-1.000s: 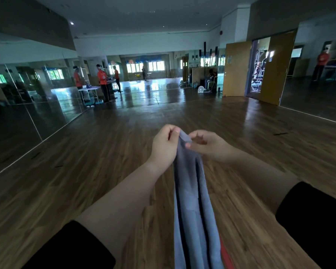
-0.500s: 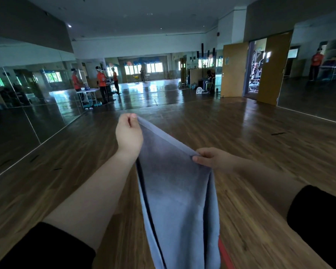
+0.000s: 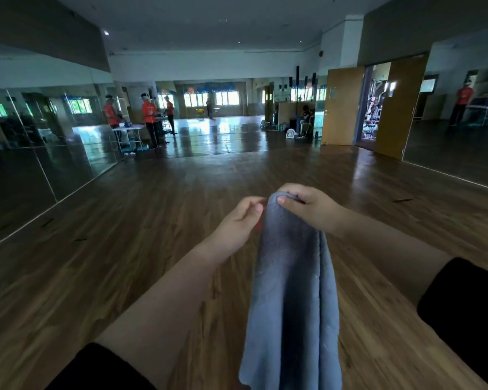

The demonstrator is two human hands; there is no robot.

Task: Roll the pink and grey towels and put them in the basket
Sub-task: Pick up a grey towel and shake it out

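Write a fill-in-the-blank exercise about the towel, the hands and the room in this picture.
The hanging towel is ___ in colour. The right hand pinches the towel at its ___ end. The right sleeve is ___. The floor is made of ___.
Missing words: grey; top; black; wood.

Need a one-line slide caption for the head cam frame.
The left hand and right hand pinch the top of the grey towel, hanging folded above the wooden floor.
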